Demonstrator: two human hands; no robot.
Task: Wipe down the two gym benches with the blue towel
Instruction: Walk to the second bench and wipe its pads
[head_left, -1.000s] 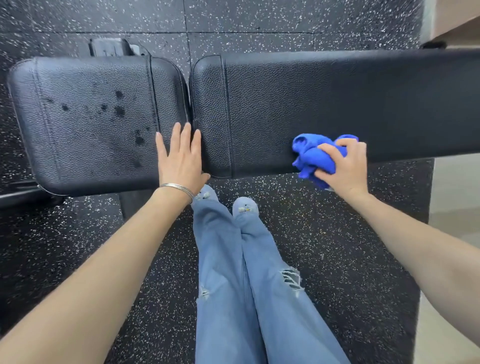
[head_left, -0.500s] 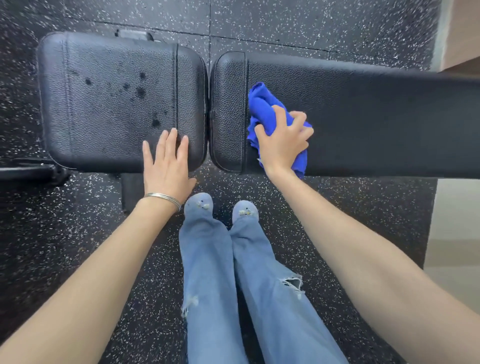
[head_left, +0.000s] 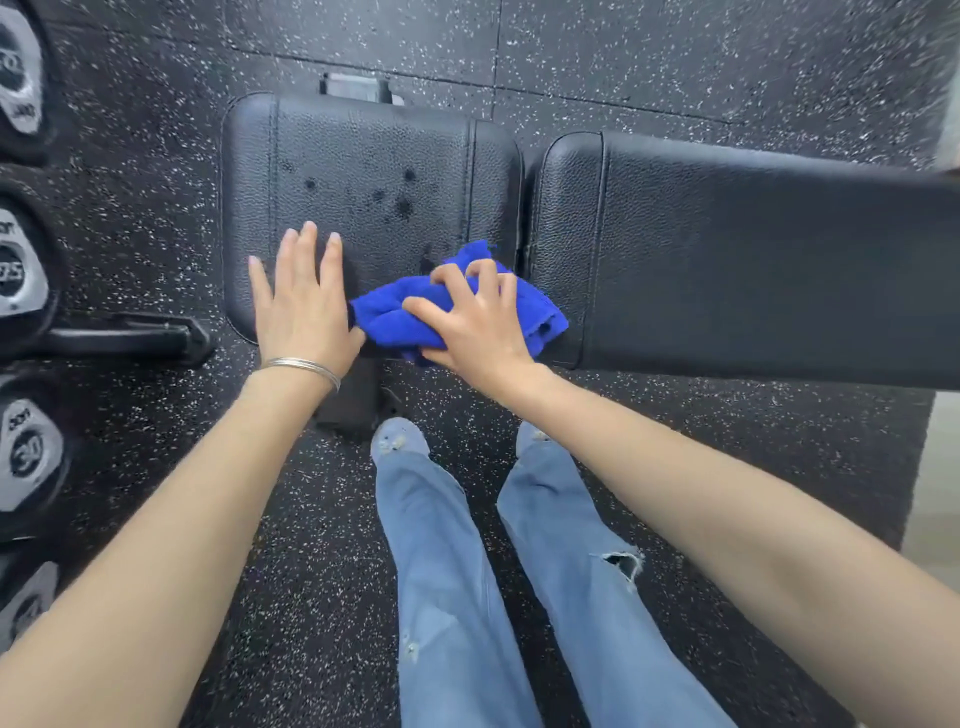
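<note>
Status: wipe in progress, not near done as far as this view shows. The blue towel (head_left: 462, 312) is bunched up at the near edge of the worktop, lying across the gap between the short seat pad (head_left: 363, 171) and the long back pad (head_left: 753, 249), most of it on the seat pad side.

Seat pad shows dark wet-looking spots (head_left: 402, 207) in the middle, beyond the towel, so that area reads as unwiped. Back pad looks clean where visible, but I can't confirm from texture alone, and its far right end runs out of frame. Only 1 bench is in view; the 2nd bench isn't visible, so I judge it as left to do.

Hands:
- right hand (head_left: 475, 322): fingers curled and spread over the towel, pressing it down onto the pad, thumb to the left. Gripping the towel, nothing else.
- left hand (head_left: 301, 306): flat, fingers extended and slightly apart, palm down on the near-left part of the seat pad, holding nothing. Thumb side sits just beside the towel's left end, possibly touching. Bracelet (head_left: 306, 366) on that wrist.
</note>
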